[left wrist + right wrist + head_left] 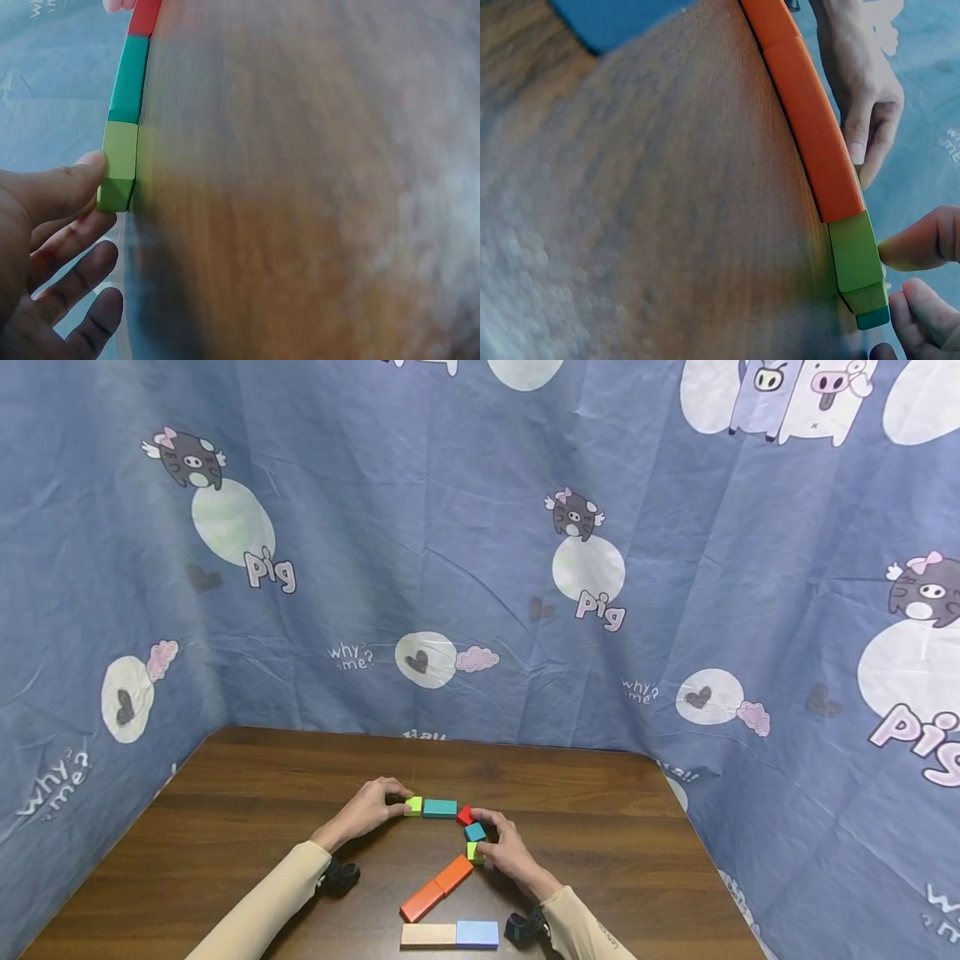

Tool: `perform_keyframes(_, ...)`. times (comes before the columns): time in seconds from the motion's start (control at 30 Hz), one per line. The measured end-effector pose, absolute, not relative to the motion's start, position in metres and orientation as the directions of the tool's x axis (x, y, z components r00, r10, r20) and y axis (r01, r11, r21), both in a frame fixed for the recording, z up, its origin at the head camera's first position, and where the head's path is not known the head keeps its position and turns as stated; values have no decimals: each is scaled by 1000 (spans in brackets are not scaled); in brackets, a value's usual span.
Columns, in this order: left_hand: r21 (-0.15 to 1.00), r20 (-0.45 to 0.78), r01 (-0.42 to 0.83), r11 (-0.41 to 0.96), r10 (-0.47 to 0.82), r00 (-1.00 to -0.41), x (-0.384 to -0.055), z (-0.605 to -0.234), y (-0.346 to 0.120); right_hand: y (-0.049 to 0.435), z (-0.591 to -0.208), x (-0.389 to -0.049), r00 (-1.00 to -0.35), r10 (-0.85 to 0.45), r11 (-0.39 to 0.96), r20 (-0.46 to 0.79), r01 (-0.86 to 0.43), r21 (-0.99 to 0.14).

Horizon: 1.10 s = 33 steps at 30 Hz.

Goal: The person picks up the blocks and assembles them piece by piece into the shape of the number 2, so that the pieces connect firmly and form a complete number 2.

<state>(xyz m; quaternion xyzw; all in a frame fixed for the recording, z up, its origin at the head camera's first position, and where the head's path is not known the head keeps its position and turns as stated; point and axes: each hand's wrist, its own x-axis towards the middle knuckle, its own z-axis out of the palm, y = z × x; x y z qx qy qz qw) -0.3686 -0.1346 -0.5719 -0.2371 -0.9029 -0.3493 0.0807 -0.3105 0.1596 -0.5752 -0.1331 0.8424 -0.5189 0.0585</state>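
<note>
At the left end of a row of toy blocks, my left hand pinches a lime green block between thumb and fingers. A long teal block adjoins it on the right, followed by a red block, a smaller teal block and a second green block. My right hand reaches in from the right with its fingers spread apart. Its thumb touches the second green block's edge, and its forefinger is at the red block. Two orange blocks lie end to end, slanting down-left from that green block.
Nearer the front, a tan wooden block and a light blue block lie end to end. All the blocks lie on a dark wooden table. A blue patterned cloth hangs behind and at both sides.
</note>
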Motion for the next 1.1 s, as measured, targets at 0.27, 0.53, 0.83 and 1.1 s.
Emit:
perform_keyframes(0.27,606,287,467,645,370,-884,-368,-570,-132,160,-572,-308,-957,-287,409,37,-157,-899)
perform_keyframes(0.53,612,295,475,632,376,-879,-368,-570,-130,160,-573,-309,-958,-285,423,30,-154,-893)
perform_keyframes(0.83,619,281,462,635,371,-885,-367,-570,-131,158,-574,-309,-958,-287,424,21,-147,-894)
perform_keyframes(1.1,663,267,437,608,353,-897,-365,-571,-134,160,-574,-313,-947,-317,314,53,-157,-936)
